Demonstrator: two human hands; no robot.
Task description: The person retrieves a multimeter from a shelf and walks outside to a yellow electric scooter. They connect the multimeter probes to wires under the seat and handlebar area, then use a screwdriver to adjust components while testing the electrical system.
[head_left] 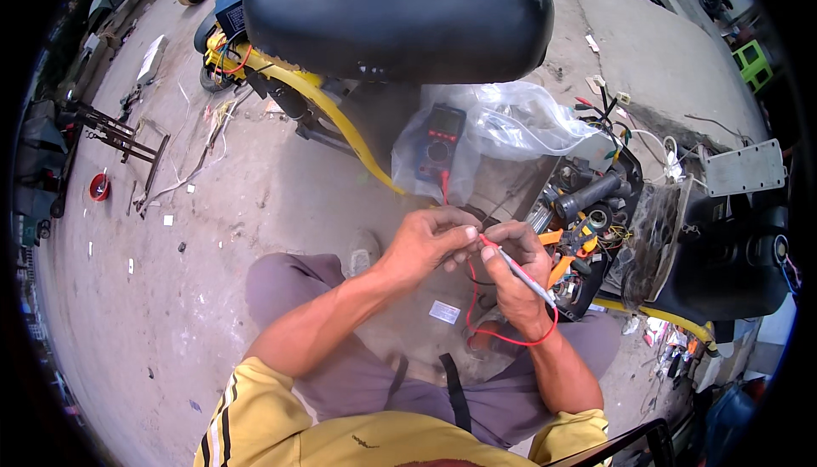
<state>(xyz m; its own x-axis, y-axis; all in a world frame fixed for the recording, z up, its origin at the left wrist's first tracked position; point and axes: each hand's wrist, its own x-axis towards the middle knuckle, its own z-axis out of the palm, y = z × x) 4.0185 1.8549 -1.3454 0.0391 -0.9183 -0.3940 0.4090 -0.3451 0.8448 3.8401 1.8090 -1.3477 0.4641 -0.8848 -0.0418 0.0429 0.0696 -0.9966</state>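
Observation:
In my right hand (521, 275) lies a test probe (526, 275) with a pale grey body and a red front end; a red lead (511, 342) loops from its back end. My left hand (432, 244) meets it at the red tip, thumb and fingers pinched together; what they grip there is hidden. Just beyond my hands, a dark multimeter (439, 145) with a round dial rests on clear plastic wrapping (519, 118). A red plug and lead come out of its near end. A black lead also passes close to my fingers.
A black seat (400, 16) on a yellow frame tube (340, 118) stands ahead. At right, a tray holds a dark cylinder (587, 195), orange-handled pliers (562, 267) and several loose parts. A white label (444, 311) lies between my legs. A metal stand (128, 139) is at left.

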